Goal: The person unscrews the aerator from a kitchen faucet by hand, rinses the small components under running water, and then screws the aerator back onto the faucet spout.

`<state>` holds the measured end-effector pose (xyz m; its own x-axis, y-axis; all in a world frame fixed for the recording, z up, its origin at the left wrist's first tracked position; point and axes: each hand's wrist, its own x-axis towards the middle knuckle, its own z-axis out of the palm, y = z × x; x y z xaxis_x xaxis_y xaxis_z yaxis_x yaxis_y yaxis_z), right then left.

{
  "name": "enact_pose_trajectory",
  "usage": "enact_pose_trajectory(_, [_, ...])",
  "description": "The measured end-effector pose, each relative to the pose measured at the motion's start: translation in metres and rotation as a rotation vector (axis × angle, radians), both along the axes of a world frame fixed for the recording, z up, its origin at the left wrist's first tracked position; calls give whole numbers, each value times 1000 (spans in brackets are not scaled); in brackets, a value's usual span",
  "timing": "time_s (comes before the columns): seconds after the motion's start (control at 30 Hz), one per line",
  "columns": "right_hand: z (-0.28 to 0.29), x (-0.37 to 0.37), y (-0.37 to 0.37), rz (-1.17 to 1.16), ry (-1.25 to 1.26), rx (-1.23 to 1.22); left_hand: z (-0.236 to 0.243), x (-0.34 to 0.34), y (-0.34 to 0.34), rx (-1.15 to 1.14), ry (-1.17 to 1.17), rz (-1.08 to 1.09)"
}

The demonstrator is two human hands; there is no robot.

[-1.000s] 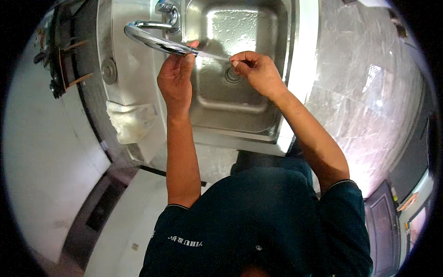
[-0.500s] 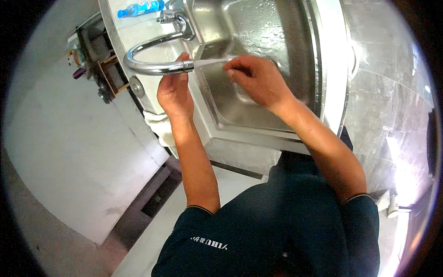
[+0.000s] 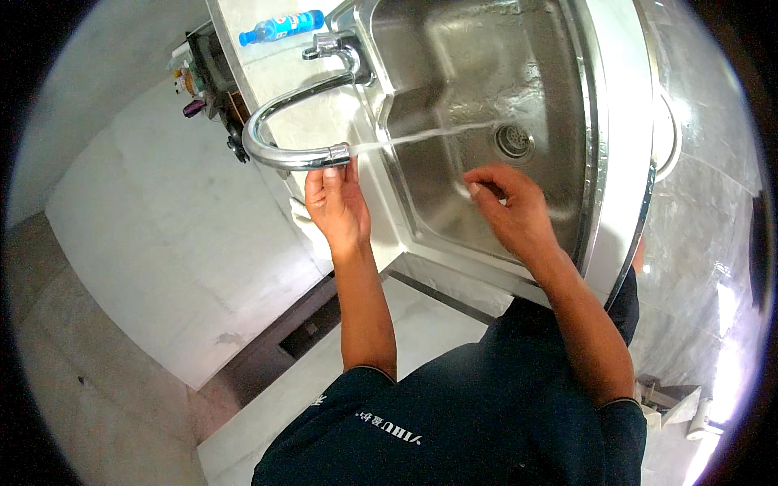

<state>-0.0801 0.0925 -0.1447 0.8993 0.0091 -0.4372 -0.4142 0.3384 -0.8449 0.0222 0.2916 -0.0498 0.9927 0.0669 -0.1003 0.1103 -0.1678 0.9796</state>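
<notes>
A curved chrome faucet (image 3: pixel 279 154) reaches over the left side of a stainless steel sink (image 3: pixel 438 194). A thin stream of water (image 3: pixel 438 131) runs from its spout toward the round drain (image 3: pixel 514 142). My left hand (image 3: pixel 339 212) is at the spout's end, thumb and fingers closed against it from the near side; part of the grip is hidden by the metal. Over the basin, near the drain and apart from the water, my right hand (image 3: pixel 515 209) is curled with thumb bent toward the fingers. I see nothing in it.
A blue bottle (image 3: pixel 282 27) lies on the ledge behind the faucet handle (image 3: pixel 322 46). A white cloth (image 3: pixel 309 231) hangs by the counter edge beside my left wrist. Farther left is a pale tabletop (image 3: pixel 170 235), with dark items at its far end. A wide rim (image 3: pixel 620 194) borders the sink's right.
The view has shifted, so the sink sits farther right. My right hand has come out of the stream toward me, uncovering the drain. My left hand stays at the spout, its fingers now lower on it.
</notes>
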Motion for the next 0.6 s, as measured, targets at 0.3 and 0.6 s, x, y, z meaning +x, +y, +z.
enact_pose_trajectory(0.3, [-5,7,-16,-16,97,0,-5,-2,-11,-184,14,99])
enact_pose_trajectory(0.6, [10,22,-22,91,102,-69,0,-4,-16,-220,39,40])
